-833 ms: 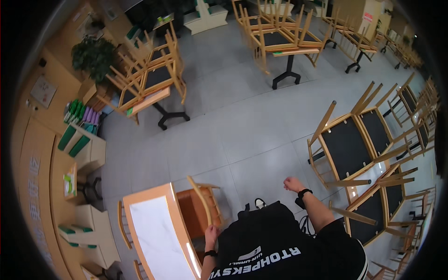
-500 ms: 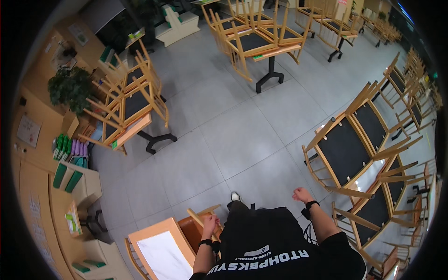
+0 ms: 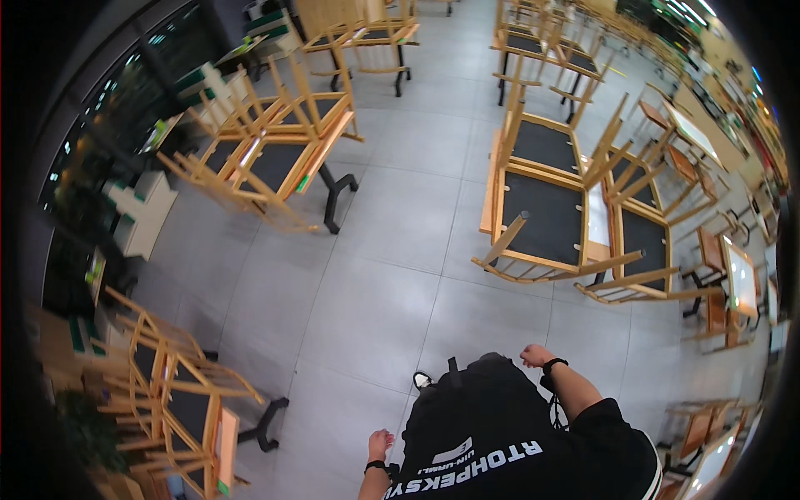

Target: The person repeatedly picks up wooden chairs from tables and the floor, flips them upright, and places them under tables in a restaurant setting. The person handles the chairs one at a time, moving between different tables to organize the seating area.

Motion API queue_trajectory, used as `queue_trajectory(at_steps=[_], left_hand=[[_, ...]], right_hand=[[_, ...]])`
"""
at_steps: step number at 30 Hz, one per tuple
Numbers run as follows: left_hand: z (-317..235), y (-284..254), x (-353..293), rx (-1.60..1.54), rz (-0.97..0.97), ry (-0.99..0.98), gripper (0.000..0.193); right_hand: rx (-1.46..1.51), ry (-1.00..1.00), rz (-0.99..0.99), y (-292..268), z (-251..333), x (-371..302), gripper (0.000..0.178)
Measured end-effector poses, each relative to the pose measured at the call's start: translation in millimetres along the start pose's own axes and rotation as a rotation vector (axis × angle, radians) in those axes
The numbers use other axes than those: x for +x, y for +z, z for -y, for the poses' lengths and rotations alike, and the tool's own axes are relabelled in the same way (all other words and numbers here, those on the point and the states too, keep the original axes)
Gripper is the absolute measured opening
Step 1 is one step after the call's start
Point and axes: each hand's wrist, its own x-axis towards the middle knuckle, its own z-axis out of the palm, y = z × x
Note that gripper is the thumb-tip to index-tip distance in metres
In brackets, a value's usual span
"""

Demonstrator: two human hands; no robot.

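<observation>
Grey floor tiles (image 3: 367,279) run out ahead of me, crossed by thin dark seams. Nearest my right hand (image 3: 533,357), though well apart from it, upturned chairs (image 3: 543,218) rest on a white-topped table (image 3: 598,218) — dark undersides up, legs in the air. Those fingers are curled into a loose fist. My left hand (image 3: 382,442) hangs low beside my black shirt (image 3: 483,433); how far its fingers are closed, I can't tell. Off to its left, more upturned chairs (image 3: 187,412) crowd a wood-edged table (image 3: 227,450). My shoe (image 3: 422,381) shows between my hands. Farther out, dark windows (image 3: 112,108) line the left — and upright chairs (image 3: 710,252) stand at the right.
</observation>
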Motion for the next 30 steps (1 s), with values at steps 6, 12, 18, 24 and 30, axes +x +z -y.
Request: queue_trajectory(at_steps=[6, 12, 18, 24, 30], left_hand=[[-100, -100, 92, 0.370, 0.025, -0.079, 0.023], [-241, -44, 133, 0.170, -0.004, 0.283, 0.021], [-302, 36, 153, 0.588, 0.236, 0.398, 0.029], [-327, 40, 111, 0.744, 0.222, 0.367, 0.032], [-318, 0, 113, 0.658, 0.038, 0.302, 0.034]], right_hand=[[0.151, -0.245, -0.188, 26, 78, -25, 0.033], [0.759, 0.125, -0.071, -10, 81, 0, 0.032], [0.684, -0.002, -0.249, -60, 101, 99, 0.031], [0.589, 0.137, -0.497, -69, 85, 198, 0.037], [0.577, 0.274, -0.739, -77, 119, 239, 0.048]])
